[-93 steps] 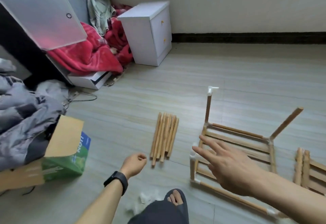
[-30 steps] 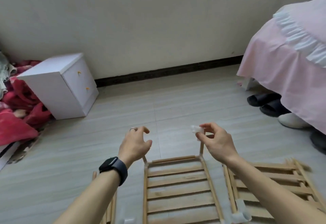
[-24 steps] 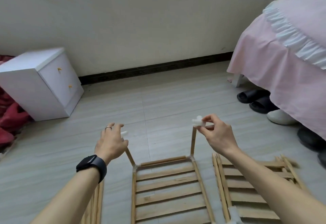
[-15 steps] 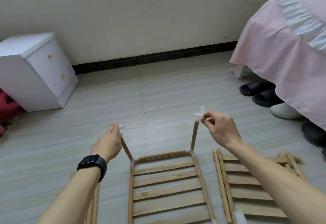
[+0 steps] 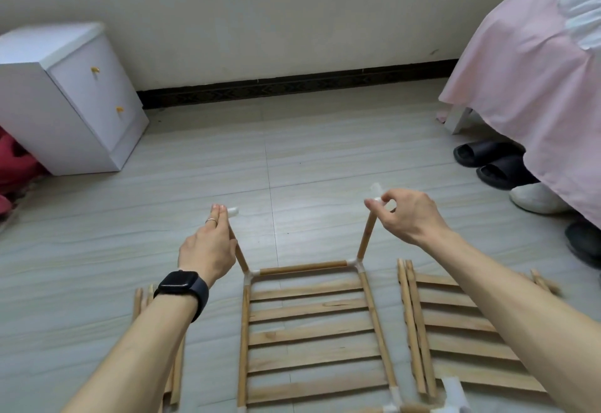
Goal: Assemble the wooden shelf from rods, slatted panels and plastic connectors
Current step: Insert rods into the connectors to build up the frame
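— Where is the shelf?

— On the floor (image 5: pixel 325 165), right in front of me. One slatted panel (image 5: pixel 309 331) lies flat in its frame, and a cross rod (image 5: pixel 302 268) closes its far end between two white corner joints (image 5: pixel 353 263). A rod rises from each of those corners. The left rod (image 5: pixel 240 258) leans away to the left, and the right rod (image 5: pixel 366 237) stands nearly upright, tipped a little to the right.

— And your hands?

— My right hand (image 5: pixel 411 217) is at the top of the right rod. Its thumb and forefinger are curled and pinch the right connector (image 5: pixel 375 191), which sits on the rod's end. My left hand (image 5: pixel 208 247) is up against the left rod with its back towards me. The fingers are fairly straight, their tips at the left connector (image 5: pixel 232 211) that caps the rod. The thumb is hidden, so I cannot tell whether I am pinching the connector or only touching it.

— What lies around the frame?

— Just to its right, spare panels (image 5: pixel 455 331) lie flat, partly under my right forearm, with a loose connector (image 5: pixel 455 390) at their near edge. To the left are loose rods (image 5: pixel 175 377), half hidden by my left forearm. I wear a black watch (image 5: pixel 182 289) on that wrist and a ring (image 5: pixel 211 220) on one finger.

— And further out?

— A white cabinet (image 5: pixel 74 103) stands at the far left with red cloth (image 5: pixel 13 168) beside it. A dark baseboard (image 5: pixel 292 87) runs along the wall. At the right a pink bed cover (image 5: pixel 536 71) hangs over black slippers (image 5: pixel 487 162) and a white shoe (image 5: pixel 536 199).
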Motion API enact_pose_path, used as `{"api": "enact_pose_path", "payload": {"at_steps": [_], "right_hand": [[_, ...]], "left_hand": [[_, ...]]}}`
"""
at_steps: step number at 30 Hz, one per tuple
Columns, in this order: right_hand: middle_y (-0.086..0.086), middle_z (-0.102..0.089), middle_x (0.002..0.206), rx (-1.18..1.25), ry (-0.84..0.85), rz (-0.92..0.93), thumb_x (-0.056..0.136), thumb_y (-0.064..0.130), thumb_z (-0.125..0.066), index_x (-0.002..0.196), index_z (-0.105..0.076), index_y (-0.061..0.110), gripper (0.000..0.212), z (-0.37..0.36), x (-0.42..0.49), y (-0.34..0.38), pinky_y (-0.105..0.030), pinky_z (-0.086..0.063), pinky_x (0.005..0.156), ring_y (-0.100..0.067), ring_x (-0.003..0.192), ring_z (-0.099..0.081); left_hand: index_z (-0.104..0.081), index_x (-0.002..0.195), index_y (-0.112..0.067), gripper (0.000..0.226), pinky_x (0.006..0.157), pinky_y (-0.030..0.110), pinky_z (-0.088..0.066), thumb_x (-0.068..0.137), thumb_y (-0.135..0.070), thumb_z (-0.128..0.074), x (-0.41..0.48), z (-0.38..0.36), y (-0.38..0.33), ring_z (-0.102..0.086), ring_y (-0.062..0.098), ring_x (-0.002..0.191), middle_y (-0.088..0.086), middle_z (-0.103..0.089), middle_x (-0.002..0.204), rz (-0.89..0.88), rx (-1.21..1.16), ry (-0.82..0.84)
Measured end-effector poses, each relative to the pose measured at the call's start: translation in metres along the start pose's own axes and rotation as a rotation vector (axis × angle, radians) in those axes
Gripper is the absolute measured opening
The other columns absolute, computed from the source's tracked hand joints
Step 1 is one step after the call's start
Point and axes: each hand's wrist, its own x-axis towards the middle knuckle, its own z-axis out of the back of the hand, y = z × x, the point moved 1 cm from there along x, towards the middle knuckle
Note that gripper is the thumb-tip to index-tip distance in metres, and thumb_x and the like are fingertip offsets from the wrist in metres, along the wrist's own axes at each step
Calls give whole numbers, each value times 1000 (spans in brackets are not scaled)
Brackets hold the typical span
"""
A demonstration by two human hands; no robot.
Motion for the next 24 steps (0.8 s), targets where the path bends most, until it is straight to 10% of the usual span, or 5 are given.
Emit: {"api": "enact_pose_path", "payload": {"at_steps": [8, 19, 24], "right_hand": [[-3, -69, 86, -121, 50, -35, 85, 42, -63, 84, -69, 18, 24, -5, 12, 15, -27, -40, 53, -15, 68, -59], [-3, -58, 143, -284, 208, 182, 95, 19, -54, 120, -68, 9, 30, 4, 16, 4, -43, -49, 100, -31, 119, -59], [-8, -71, 111, -302, 182, 209, 93, 15, -48, 124, -61, 17, 34, 2, 9, -6, -37, -47, 78, -31, 96, -62]], "left_hand": [[2, 162, -17, 78, 104, 41, -44, 105, -36, -47, -6, 0, -1, -41, 26, 143, -2, 4, 170, 2, -18, 7], [1, 162, -22, 78, 104, 41, -44, 103, -31, -49, -2, -3, 3, -39, 25, 145, -8, 5, 170, -6, -67, -11], [2, 163, -22, 80, 100, 42, -47, 101, -26, -49, -2, -7, 2, -40, 25, 144, -9, 6, 170, -12, -90, -27]]}}
